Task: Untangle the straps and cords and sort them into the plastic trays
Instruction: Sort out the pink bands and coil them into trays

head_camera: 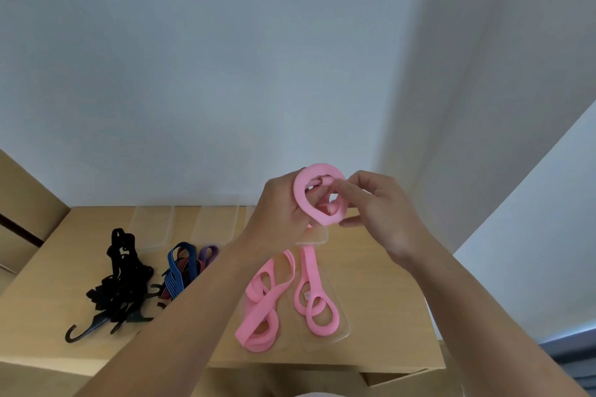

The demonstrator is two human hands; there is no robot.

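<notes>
Two bare forearms rise from the bottom edge of the frame and meet at centre, held up above the work surface. The left hand [280, 203] has its fingers curled through a thick pink rubbery loop [300, 200] and grips it from the inside. The right hand [383, 213] pinches the right side of the same loop between thumb and fingertips.

Below the hands, at lower centre, is the flat brown cardboard box top [387, 300] that serves as the table. Nearest its front edge lie two clear plastic trays side by side. The left clear tray [285, 272] holds a pile of wide pink straps [264, 303] folded over one another. The right clear tray [342, 332] holds a single narrow pink strap [308, 264] with looped ends.

At lower left, well apart from the trays, a tangle of black elastic cords with black hooks [119, 284] lies on the cardboard. Just to its right lies a bundle of blue striped elastic cords [177, 274], with some reddish cords mixed in, and a purple strap [208, 251] lies at the bundle's far end.

Further back, along the far edge of the box top, stand more clear plastic trays [151, 226]. At far left are more brown cardboard boxes [25, 196]. A plain pale wall [225, 74] fills the upper frame.
</notes>
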